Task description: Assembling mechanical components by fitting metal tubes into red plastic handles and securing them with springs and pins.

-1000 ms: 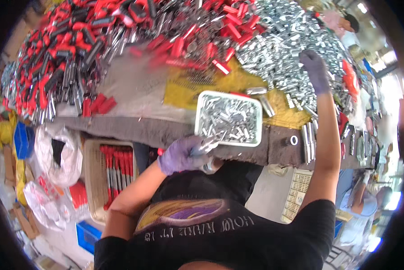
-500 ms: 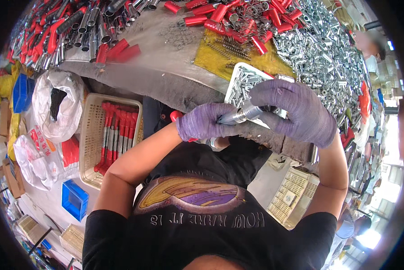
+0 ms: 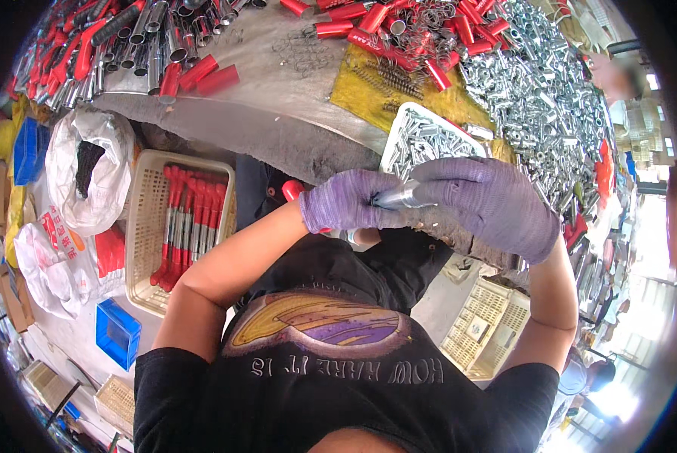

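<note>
Your left hand (image 3: 350, 202) and right hand (image 3: 489, 202) meet on one metal tube (image 3: 400, 197) at the surface (image 3: 278, 136) edge, fingers pinching it. The basket (image 3: 144, 226) holds few finished pieces; many loose tubes (image 3: 535, 83) wait.

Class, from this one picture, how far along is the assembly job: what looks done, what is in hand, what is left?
Done: a basket holds red-handled finished pieces. In hand: the left hand and right hand grip one metal tube. Left: a tray of small metal parts, and large heaps of tubes and red grips on the table.
</note>
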A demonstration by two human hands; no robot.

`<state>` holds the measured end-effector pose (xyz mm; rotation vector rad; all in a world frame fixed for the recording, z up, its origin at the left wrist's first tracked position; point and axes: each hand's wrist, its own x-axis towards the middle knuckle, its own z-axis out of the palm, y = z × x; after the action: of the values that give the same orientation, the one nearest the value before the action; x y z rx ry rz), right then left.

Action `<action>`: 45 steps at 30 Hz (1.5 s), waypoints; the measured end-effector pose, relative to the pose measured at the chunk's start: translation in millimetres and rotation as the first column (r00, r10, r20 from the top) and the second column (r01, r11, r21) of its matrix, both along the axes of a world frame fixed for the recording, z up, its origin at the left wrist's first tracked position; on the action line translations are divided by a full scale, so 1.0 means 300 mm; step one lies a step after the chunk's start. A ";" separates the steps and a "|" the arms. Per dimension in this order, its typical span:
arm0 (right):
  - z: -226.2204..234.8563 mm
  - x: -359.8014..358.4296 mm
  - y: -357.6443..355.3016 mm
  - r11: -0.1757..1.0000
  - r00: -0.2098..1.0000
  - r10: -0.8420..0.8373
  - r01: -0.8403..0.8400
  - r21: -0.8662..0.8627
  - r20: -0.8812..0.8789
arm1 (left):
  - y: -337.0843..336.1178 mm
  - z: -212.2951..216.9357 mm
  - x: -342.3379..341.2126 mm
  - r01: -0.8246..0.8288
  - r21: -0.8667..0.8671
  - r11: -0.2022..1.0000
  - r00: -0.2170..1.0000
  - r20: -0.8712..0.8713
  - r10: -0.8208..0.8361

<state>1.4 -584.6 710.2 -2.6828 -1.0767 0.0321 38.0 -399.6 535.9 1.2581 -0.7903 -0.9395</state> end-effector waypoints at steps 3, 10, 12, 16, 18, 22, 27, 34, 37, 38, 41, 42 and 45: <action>0.010 -0.014 0.026 0.958 0.982 -0.165 0.138 -0.252 -0.087 | 0.006 -0.006 -0.014 -0.073 -0.005 0.997 0.986 0.152 0.072; -0.039 0.000 0.000 0.989 0.986 0.141 -0.145 0.040 0.084 | 0.006 0.030 0.000 -0.011 0.080 0.997 0.995 0.103 0.003; -0.004 -0.029 0.043 0.984 0.996 -0.084 0.078 -0.162 -0.030 | 0.009 0.018 0.001 -0.023 0.100 0.995 0.980 0.201 0.002; 0.000 -0.033 0.041 0.937 0.963 -0.267 0.251 -0.243 -0.032 | 0.008 -0.012 -0.009 -0.070 0.053 0.996 0.966 0.254 0.055; -0.047 -0.024 0.004 0.978 0.988 -0.154 0.149 -0.144 -0.024 | 0.004 -0.016 -0.011 -0.078 -0.012 0.997 0.977 0.200 0.079; -0.099 -0.016 -0.028 0.993 0.983 -0.109 0.116 0.034 -0.148 | 0.001 0.007 -0.006 -0.063 0.088 0.994 0.948 0.318 0.032; -0.158 -0.091 0.035 0.906 0.901 -0.385 0.410 0.105 -0.199 | 0.015 0.005 -0.021 -0.078 0.033 0.996 0.901 0.431 0.057; -0.228 -0.248 0.006 0.780 0.796 -0.478 0.579 0.238 -0.372 | 0.108 -0.019 -0.122 -0.269 -0.166 0.949 0.897 -0.402 0.184; -0.370 -0.405 0.009 0.845 0.682 -0.204 0.486 0.226 -0.702 | 0.109 -0.113 -0.197 -0.511 -0.473 0.718 0.592 -0.799 -0.104; -0.431 -0.490 0.008 0.755 0.393 -0.060 0.619 0.216 -0.917 | 0.119 -0.163 -0.226 -0.529 -0.161 0.833 0.546 -0.816 0.189; -0.543 -0.662 0.032 0.370 0.047 0.134 0.924 0.094 -0.990 | 0.074 -0.405 -0.310 -0.454 0.221 0.863 -0.115 -0.975 0.189; -0.589 -0.685 0.056 0.279 0.144 -0.145 0.955 0.099 -0.979 | 0.043 -0.500 -0.336 -0.406 0.329 0.853 -0.210 -0.942 0.263; -0.766 -0.710 0.117 0.199 0.033 -0.498 0.977 -0.077 -0.867 | -0.042 -0.753 -0.458 -0.288 0.387 0.876 -0.300 -0.905 0.301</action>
<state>-211.7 -549.4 480.3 -1.8576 0.7765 0.4981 -99.5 -412.1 310.1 0.2178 0.9275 -1.1146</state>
